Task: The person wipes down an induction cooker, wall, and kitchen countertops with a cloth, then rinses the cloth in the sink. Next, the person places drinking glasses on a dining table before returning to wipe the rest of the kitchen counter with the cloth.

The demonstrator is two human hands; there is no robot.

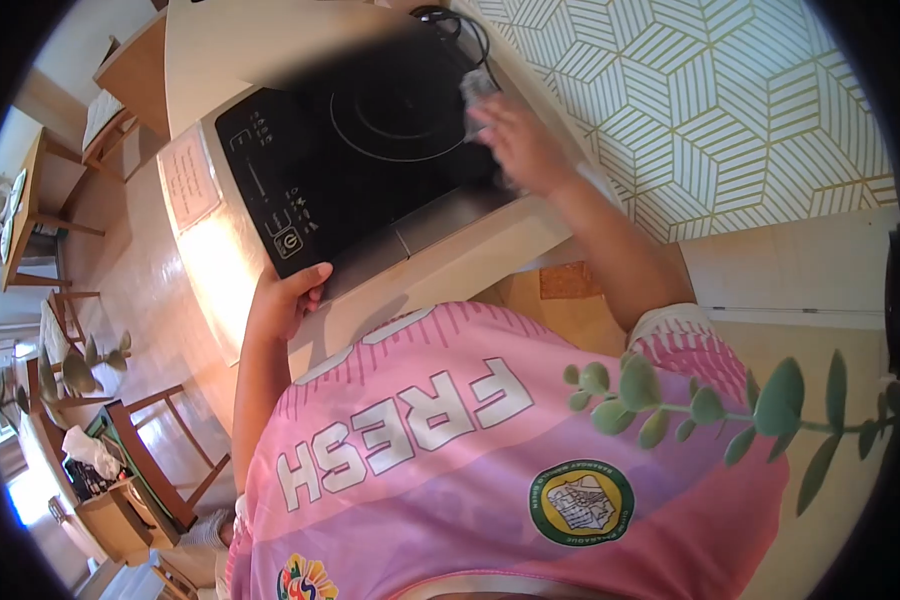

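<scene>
A black portable induction cooktop (400, 130) lies on a pale table, its control markings toward the left. My left hand (288, 298) grips its near left corner, thumb on top and fingers curled underneath. My right hand (525, 150) is at the right part of the cooktop, its fingers closed on a greyish crumpled cloth (477, 92) that is blurred. The cloth seems to touch the glass near the ring mark; its exact material is hard to make out. Some of it is hidden behind my fingers.
A black cord (460, 20) coils behind the cooktop. A printed card (189, 182) lies on the table's left end. A wall with gold geometric lines (730, 110) borders the right. A leafy green stem (705, 405) hangs at the lower right. Wooden tables and chairs (130, 120) stand at the left.
</scene>
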